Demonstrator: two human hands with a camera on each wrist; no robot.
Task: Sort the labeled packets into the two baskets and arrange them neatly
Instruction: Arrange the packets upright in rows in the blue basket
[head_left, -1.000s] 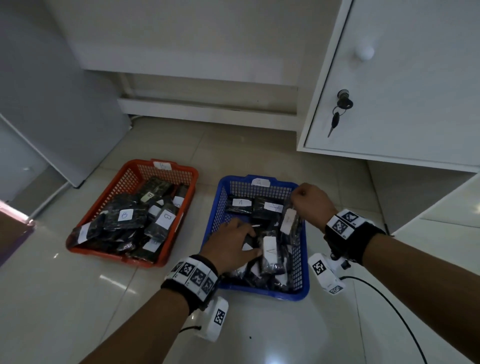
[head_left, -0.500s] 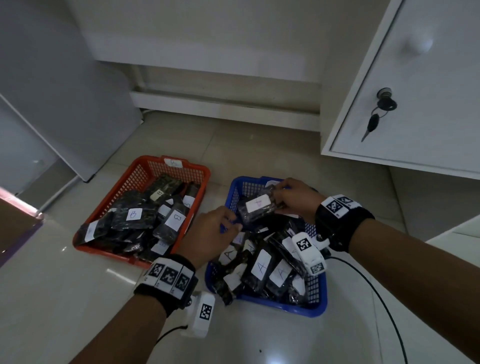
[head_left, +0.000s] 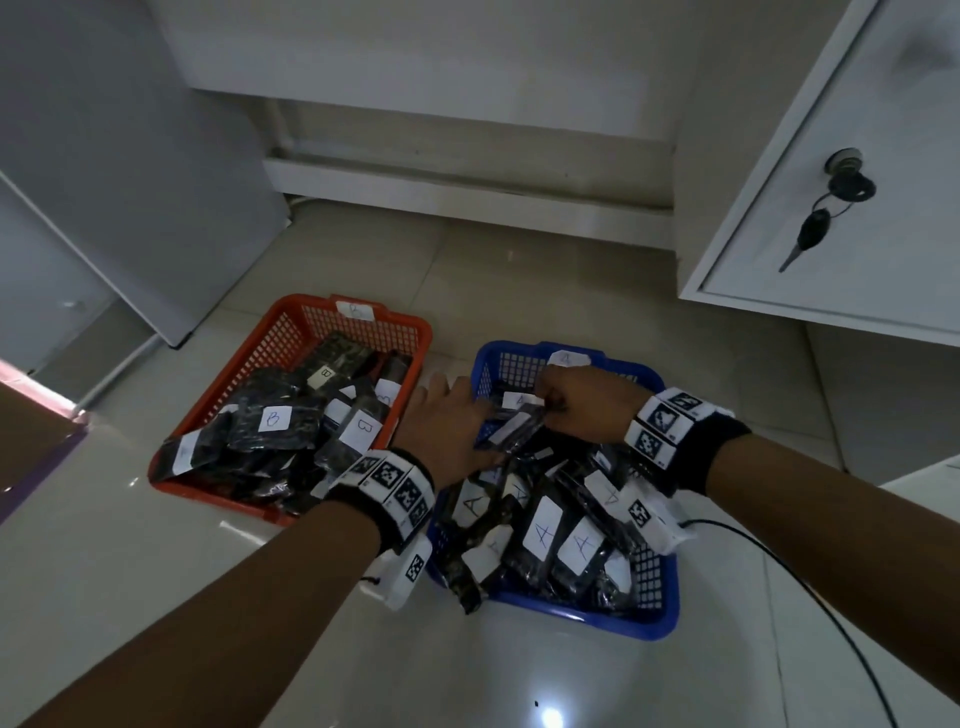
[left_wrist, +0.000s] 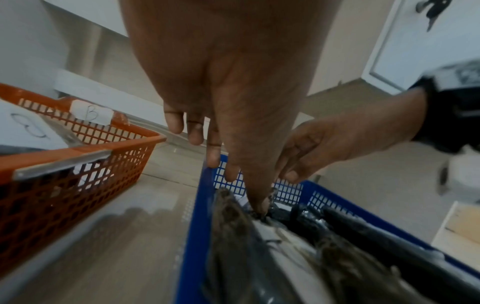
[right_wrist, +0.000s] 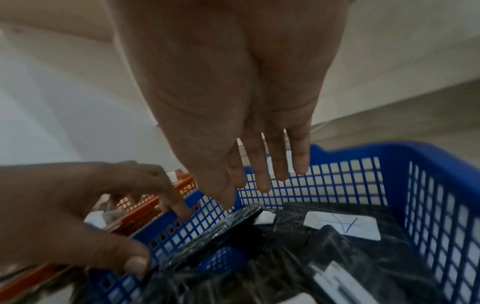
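Packets (head_left: 540, 532) crowd the blue basket (head_left: 652, 613), orange basket (head_left: 291, 332) beside.

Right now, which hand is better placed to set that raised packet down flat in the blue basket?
Probably the right hand: it pinches the raised packet at its far end, over the blue basket. The left hand only touches the packet's near end with its thumb, fingers over the basket's rim.

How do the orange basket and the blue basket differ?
The orange basket carries a tag marked B and holds packets labelled B; the blue basket is tagged A and holds A packets. Both hands, the left hand and the right hand, are at the blue basket; none is at the orange one. Both are mesh plastic baskets on the floor.
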